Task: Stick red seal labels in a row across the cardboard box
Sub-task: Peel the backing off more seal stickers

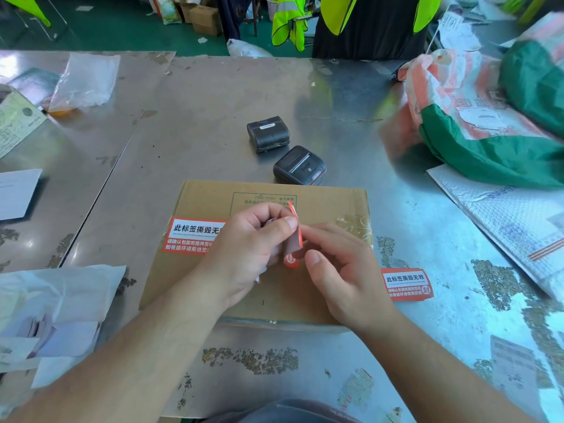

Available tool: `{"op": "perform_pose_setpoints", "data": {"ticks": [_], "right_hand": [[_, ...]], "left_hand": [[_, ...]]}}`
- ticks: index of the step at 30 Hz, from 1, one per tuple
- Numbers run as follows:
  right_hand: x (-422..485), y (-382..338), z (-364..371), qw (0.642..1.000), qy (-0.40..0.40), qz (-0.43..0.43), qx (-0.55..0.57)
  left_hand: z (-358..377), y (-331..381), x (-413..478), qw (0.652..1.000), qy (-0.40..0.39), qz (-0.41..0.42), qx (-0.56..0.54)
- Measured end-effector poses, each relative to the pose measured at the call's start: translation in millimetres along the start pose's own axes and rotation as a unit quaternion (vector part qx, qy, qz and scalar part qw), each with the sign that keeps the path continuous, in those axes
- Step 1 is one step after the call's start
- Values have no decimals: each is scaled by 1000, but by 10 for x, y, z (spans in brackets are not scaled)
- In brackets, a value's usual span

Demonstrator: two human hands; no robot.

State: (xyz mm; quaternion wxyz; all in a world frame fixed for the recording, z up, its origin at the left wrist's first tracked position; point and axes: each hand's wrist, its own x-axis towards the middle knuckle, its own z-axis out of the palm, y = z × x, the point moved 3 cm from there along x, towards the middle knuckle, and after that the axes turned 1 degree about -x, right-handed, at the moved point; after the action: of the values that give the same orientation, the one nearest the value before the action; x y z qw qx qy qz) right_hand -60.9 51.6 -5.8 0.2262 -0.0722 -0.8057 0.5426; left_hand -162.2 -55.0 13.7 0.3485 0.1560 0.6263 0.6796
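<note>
A flat cardboard box (320, 196) lies on the metal table in front of me. One red seal label (190, 235) is stuck at the box's left edge, partly hidden by my left hand. Above the middle of the box, my left hand (247, 251) and my right hand (341, 270) together pinch a curled red seal label (294, 236), held edge-on between the fingertips. Another red seal label (407, 283) lies on the table just right of the box.
Two black portable printers (268, 133) (300, 166) sit beyond the box. Crumpled backing papers (61, 303) pile at the left. A green and orange sack (494, 117) and a bubble mailer (512, 221) lie at the right. A person in a yellow vest (372, 22) stands across the table.
</note>
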Motion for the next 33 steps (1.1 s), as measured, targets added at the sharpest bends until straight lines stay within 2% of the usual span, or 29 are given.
{"op": "perform_pose_setpoints", "data": {"ticks": [11, 20, 27, 29, 33], "right_hand": [[45, -7, -15, 999, -37, 3, -10], [31, -10, -53, 999, -22, -26, -13], [-5, 1, -76, 996, -26, -66, -47], [-1, 8, -65, 998, -34, -50, -36], [29, 9, -44, 998, -62, 2, 31]], "left_hand": [[17, 3, 8, 999, 1, 19, 37], [-1, 2, 45, 997, -23, -75, -2], [21, 53, 29, 980, -52, -169, -92], [2, 45, 27, 985, -40, -152, -66], [-28, 39, 34, 996, 12, -49, 78]]}}
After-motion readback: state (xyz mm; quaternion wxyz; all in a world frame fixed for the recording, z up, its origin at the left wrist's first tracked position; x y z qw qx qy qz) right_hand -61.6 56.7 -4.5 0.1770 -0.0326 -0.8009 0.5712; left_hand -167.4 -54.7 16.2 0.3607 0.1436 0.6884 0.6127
